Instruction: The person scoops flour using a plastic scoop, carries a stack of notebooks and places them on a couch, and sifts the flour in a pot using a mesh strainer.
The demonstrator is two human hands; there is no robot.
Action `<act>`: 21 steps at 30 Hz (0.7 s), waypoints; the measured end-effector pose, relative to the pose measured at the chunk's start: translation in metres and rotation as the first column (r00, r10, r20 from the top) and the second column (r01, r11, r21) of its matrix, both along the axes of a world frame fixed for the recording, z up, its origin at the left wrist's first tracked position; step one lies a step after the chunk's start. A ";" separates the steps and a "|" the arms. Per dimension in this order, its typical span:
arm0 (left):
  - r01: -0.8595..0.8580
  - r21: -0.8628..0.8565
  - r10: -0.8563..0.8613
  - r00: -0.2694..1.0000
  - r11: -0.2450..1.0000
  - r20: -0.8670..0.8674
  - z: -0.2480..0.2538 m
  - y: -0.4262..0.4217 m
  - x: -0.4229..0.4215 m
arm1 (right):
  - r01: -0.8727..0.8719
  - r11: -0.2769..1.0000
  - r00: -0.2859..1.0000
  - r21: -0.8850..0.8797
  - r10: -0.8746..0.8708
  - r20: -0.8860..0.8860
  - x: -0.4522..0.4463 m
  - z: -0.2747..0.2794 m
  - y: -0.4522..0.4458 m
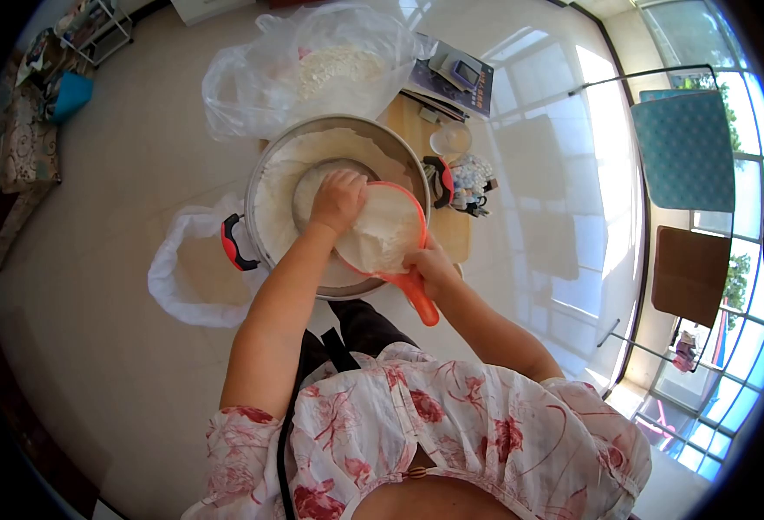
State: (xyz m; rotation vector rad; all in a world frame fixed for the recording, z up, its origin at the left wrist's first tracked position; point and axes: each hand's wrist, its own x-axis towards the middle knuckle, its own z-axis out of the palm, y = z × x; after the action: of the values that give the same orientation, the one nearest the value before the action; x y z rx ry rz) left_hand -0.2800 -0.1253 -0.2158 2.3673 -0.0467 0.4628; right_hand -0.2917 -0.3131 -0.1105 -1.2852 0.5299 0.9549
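A wide steel pot (pixel 266 165) has white flour (pixel 282 186) spread round its inner wall, and a smaller round outline shows at its middle. Over the pot is an orange-red plastic ladle (pixel 422 305), its bowl heaped with flour. My right hand (pixel 434 267) grips the ladle where the bowl meets the handle. My left hand (pixel 338 201) is closed at the bowl's far left rim, with its fingertips against the flour and edge. What those fingers hold, if anything, is hidden.
A clear plastic bag (pixel 243 87) with flour lies beyond the pot. Right of it are a book (pixel 483 95), a small device (pixel 466 74) and a clear cup (pixel 451 139). A white bag (pixel 167 277) stands left. Chairs (pixel 685 147) line the windows.
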 end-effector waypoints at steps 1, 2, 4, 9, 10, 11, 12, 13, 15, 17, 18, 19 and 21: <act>0.005 0.016 -0.005 1.000 1.000 0.001 -0.004 0.002 -0.001 | 0.000 1.000 1.000 -0.012 0.000 0.004 0.001 0.000 -0.002; 0.010 0.034 -0.010 1.000 0.999 0.001 -0.007 0.003 -0.002 | 0.000 1.000 1.000 -0.013 0.000 0.003 0.002 0.001 -0.004; 0.018 0.035 -0.018 1.000 0.999 -0.016 -0.003 0.008 -0.006 | -0.013 1.000 1.000 0.010 0.013 0.020 0.003 0.008 -0.003; 0.013 0.064 -0.012 1.000 0.998 -0.012 -0.001 0.013 -0.011 | -0.013 1.000 0.996 0.007 0.013 0.092 0.001 0.003 -0.009; 0.004 0.098 -0.006 1.000 0.995 0.027 -0.001 0.015 -0.012 | -0.014 0.999 0.996 0.030 0.011 0.093 0.001 0.004 -0.009; -0.007 0.132 -0.002 0.998 0.991 0.066 0.000 0.016 -0.012 | -0.013 0.999 0.996 0.032 0.010 0.091 0.002 0.005 -0.008; -0.006 0.134 -0.003 0.998 0.991 0.065 0.005 0.017 -0.011 | -0.014 0.998 0.996 0.059 0.008 0.090 0.002 0.007 -0.006; 0.013 0.103 -0.017 0.999 0.995 0.039 0.010 0.018 -0.011 | -0.015 0.996 0.996 0.087 0.007 0.089 0.003 0.008 -0.005; 0.030 0.074 -0.031 0.999 0.997 0.014 0.014 0.020 -0.010 | 0.000 0.997 0.998 0.078 -0.005 0.066 0.003 0.009 -0.003; 0.033 -0.002 -0.033 0.999 0.999 -0.032 0.012 0.020 -0.009 | 0.014 0.998 0.999 0.065 -0.016 0.044 0.003 0.009 -0.002; 0.033 -0.001 -0.033 0.999 0.999 -0.032 0.010 0.019 -0.010 | 0.018 0.997 0.999 0.072 -0.022 0.050 0.003 0.008 -0.001; -0.021 -0.020 0.021 1.000 1.000 -0.016 0.007 0.018 -0.012 | 0.023 0.997 0.998 0.079 -0.027 0.056 0.002 0.007 -0.001; -0.075 -0.038 0.075 0.997 0.996 -0.002 0.010 0.014 -0.015 | 0.032 0.995 0.997 0.095 -0.038 0.061 0.002 0.003 0.000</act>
State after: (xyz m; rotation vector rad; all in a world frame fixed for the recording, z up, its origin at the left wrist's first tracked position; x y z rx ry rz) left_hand -0.2955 -0.1110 -0.2063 2.3376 0.0509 0.4948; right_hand -0.2902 -0.3133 -0.1079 -1.2142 0.4524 0.8965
